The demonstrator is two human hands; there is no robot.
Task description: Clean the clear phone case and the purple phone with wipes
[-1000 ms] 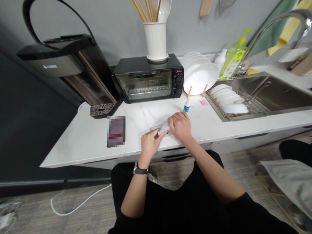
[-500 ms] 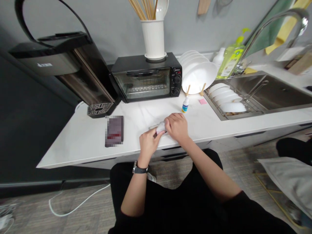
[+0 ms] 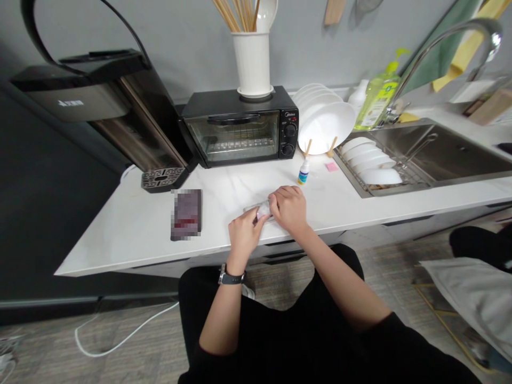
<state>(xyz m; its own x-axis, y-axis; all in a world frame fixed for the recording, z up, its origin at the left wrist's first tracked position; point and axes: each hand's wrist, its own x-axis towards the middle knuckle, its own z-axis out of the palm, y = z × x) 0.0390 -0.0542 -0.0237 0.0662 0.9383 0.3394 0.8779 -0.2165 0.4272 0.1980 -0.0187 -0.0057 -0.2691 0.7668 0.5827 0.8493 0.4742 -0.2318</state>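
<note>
Near the counter's front edge, both hands are closed on a small pale, translucent object (image 3: 263, 209) with a pinkish tint; its kind I cannot make out. My left hand (image 3: 243, 232), with a watch (image 3: 232, 276) on its wrist, pinches the left part between thumb and fingers. Curled over the right end is my right hand (image 3: 288, 209), hiding that part. A flat, clear-looking piece (image 3: 249, 207) shows just behind the object. Beyond my right hand, a small white bottle (image 3: 303, 173) with a blue and yellow label stands upright.
A dark flat item (image 3: 186, 214), blurred out, lies left on the counter (image 3: 132, 234). Behind are a drinks machine (image 3: 136, 117), a toaster oven (image 3: 240, 133) and white plates (image 3: 328, 125). A pink note (image 3: 332, 167) lies by the sink (image 3: 460, 149), right.
The whole view has shifted slightly. Both hands keep their hold on the pale object, with hardly any visible movement.
</note>
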